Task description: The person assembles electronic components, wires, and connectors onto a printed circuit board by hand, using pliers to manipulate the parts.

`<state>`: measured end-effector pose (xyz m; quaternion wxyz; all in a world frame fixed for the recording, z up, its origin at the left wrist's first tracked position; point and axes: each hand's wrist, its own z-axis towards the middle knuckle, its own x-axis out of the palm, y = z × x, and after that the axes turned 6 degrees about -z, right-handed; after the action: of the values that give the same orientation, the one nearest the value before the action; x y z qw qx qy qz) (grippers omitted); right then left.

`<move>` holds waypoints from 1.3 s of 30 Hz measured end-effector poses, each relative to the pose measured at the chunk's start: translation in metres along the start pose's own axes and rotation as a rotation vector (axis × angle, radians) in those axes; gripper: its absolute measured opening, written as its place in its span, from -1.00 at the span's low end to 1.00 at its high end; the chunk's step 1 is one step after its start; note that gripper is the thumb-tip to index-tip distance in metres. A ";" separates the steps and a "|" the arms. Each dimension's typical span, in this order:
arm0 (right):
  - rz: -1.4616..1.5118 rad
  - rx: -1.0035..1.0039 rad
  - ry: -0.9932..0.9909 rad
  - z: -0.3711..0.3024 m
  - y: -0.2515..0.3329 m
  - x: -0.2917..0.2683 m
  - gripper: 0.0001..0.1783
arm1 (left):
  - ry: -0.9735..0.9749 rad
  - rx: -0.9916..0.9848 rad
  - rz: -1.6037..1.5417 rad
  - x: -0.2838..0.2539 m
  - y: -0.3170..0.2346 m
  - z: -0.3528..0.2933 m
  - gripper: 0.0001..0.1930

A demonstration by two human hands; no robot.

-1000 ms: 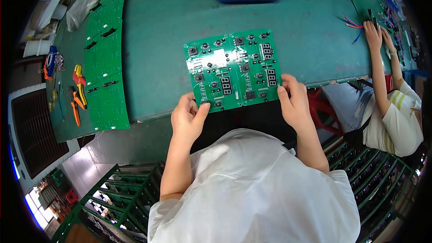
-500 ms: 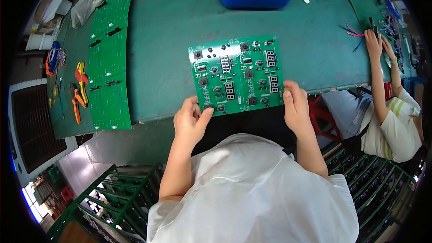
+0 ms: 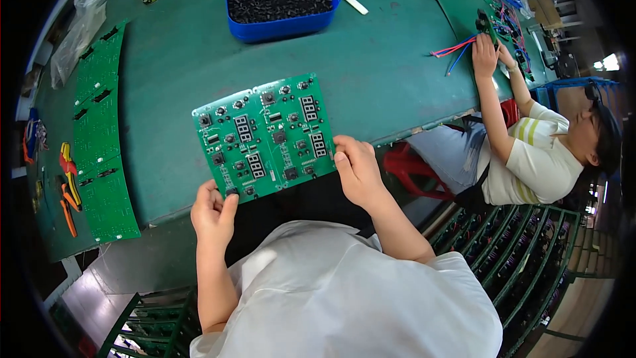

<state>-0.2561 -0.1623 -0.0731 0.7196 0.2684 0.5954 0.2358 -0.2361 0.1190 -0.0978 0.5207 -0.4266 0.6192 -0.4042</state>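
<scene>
The step in hand seems to be steadying a circuit board [image 3: 265,138], face up at the near edge of the table [image 3: 384,59], with the left hand [image 3: 213,215] pinching its 7 o'clock corner and the right hand [image 3: 360,172] grasping its edge at 4 o'clock. Any next move would call for both hands to work together by the edges, clear of the buttons [image 3: 279,137] and number displays [image 3: 244,129], leaving the blue tub [image 3: 281,28] at 12 o'clock and the line of boards [image 3: 99,139] at 9 o'clock undisturbed.
</scene>
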 end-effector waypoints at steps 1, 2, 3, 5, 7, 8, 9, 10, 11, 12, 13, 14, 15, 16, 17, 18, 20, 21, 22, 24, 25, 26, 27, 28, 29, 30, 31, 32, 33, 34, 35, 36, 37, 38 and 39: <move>-0.013 -0.009 -0.006 0.000 0.001 -0.002 -0.77 | 0.010 0.000 -0.012 0.000 0.001 -0.001 -0.63; -0.028 -0.003 -0.009 -0.004 0.004 0.000 -0.77 | 0.004 0.018 -0.027 -0.004 0.005 -0.003 -0.64; -0.029 -0.005 -0.003 -0.004 0.005 0.003 -0.77 | -0.021 0.046 -0.050 -0.004 0.005 0.000 -0.65; 0.017 -0.039 -0.012 -0.002 -0.005 0.006 -0.76 | -0.019 0.123 0.100 -0.006 0.006 0.001 -0.65; 0.050 -0.054 -0.029 -0.006 0.000 0.013 -0.77 | -0.016 0.036 0.115 -0.017 0.000 -0.007 -0.63; 0.063 -0.060 -0.039 -0.006 0.000 0.014 -0.77 | -0.028 0.035 0.122 -0.013 -0.001 -0.006 -0.63; 0.036 -0.064 -0.052 -0.002 -0.004 0.010 -0.78 | -0.038 0.081 0.100 -0.005 0.001 -0.001 -0.63; 0.023 -0.065 -0.060 -0.002 -0.005 0.008 -0.78 | -0.051 0.122 0.092 -0.006 0.001 -0.002 -0.62; 0.023 -0.097 -0.076 -0.003 -0.008 0.007 -0.78 | -0.029 0.121 0.098 -0.006 -0.001 -0.001 -0.62; 0.005 -0.126 -0.126 -0.003 -0.008 0.008 -0.77 | -0.039 0.161 0.133 -0.005 0.005 -0.001 -0.61; 0.002 -0.126 -0.138 -0.005 -0.011 0.008 -0.77 | -0.031 0.174 0.193 -0.003 0.004 -0.001 -0.60; 0.022 -0.118 -0.111 -0.005 -0.013 0.009 -0.77 | -0.024 0.169 0.216 -0.004 0.007 -0.001 -0.58; 0.025 -0.115 -0.107 -0.005 -0.013 0.008 -0.78 | -0.026 0.169 0.214 -0.002 0.010 -0.001 -0.58; 0.031 -0.114 -0.100 -0.005 -0.011 0.007 -0.78 | -0.030 0.167 0.214 -0.002 0.008 -0.003 -0.58; 0.037 -0.117 -0.098 -0.005 -0.012 0.009 -0.78 | -0.029 0.155 0.221 -0.003 0.005 -0.004 -0.58; 0.040 -0.119 -0.095 -0.006 -0.013 0.009 -0.78 | -0.026 0.142 0.225 -0.003 0.000 -0.006 -0.57; 0.060 -0.127 -0.084 -0.007 -0.013 0.011 -0.78 | -0.042 0.163 0.246 -0.004 -0.004 -0.007 -0.58; 0.055 -0.123 -0.091 -0.007 -0.014 0.011 -0.78 | -0.029 0.170 0.244 -0.004 -0.003 -0.006 -0.58; 0.048 -0.117 -0.098 -0.009 -0.015 0.011 -0.77 | -0.016 0.175 0.240 -0.004 -0.002 -0.006 -0.58; 0.048 -0.120 -0.095 -0.009 -0.016 0.013 -0.77 | -0.016 0.164 0.252 -0.005 -0.003 -0.006 -0.58; 0.042 -0.121 -0.099 -0.009 -0.015 0.013 -0.77 | -0.012 0.162 0.258 -0.005 -0.002 -0.006 -0.58; 0.035 -0.120 -0.103 -0.009 -0.014 0.014 -0.77 | -0.006 0.159 0.263 -0.006 -0.001 -0.007 -0.58; 0.036 -0.124 -0.104 -0.008 -0.014 0.015 -0.77 | -0.010 0.162 0.263 -0.007 -0.001 -0.006 -0.58; 0.036 -0.123 -0.111 -0.008 -0.015 0.017 -0.77 | -0.007 0.157 0.267 -0.007 -0.001 -0.005 -0.57; 0.034 -0.120 -0.118 -0.008 -0.017 0.018 -0.77 | -0.002 0.152 0.271 -0.007 -0.001 -0.005 -0.57; 0.026 -0.126 -0.128 -0.007 -0.016 0.016 -0.77 | -0.003 0.164 0.263 -0.007 -0.002 -0.003 -0.57; 0.024 -0.125 -0.120 -0.007 -0.015 0.014 -0.78 | 0.002 0.179 0.288 -0.007 -0.005 -0.002 -0.57; 0.022 -0.123 -0.113 -0.007 -0.014 0.012 -0.78 | 0.006 0.195 0.312 -0.007 -0.006 -0.002 -0.56; 0.008 -0.130 -0.121 -0.006 -0.015 0.013 -0.78 | 0.009 0.204 0.307 -0.007 -0.005 -0.001 -0.56; 0.008 -0.127 -0.122 -0.005 -0.014 0.013 -0.78 | -0.002 0.204 0.304 -0.008 -0.004 -0.001 -0.57; 0.021 -0.131 -0.125 -0.003 -0.013 0.014 -0.79 | -0.014 0.205 0.301 -0.008 -0.003 -0.001 -0.57; 0.031 -0.132 -0.127 -0.004 -0.013 0.015 -0.79 | -0.006 0.214 0.292 -0.008 -0.002 -0.001 -0.57; 0.042 -0.122 -0.119 -0.004 -0.012 0.014 -0.79 | -0.007 0.191 0.282 -0.007 -0.002 -0.002 -0.57; 0.040 -0.119 -0.114 -0.003 -0.013 0.014 -0.79 | -0.009 0.169 0.273 -0.007 -0.002 -0.001 -0.57; 0.035 -0.118 -0.123 -0.004 -0.013 0.014 -0.79 | -0.010 0.163 0.270 -0.007 -0.001 -0.002 -0.58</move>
<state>-0.2574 -0.1624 -0.0931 0.7651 0.2500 0.5303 0.2661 -0.2373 0.1253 -0.0945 0.6063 -0.2978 0.6336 -0.3772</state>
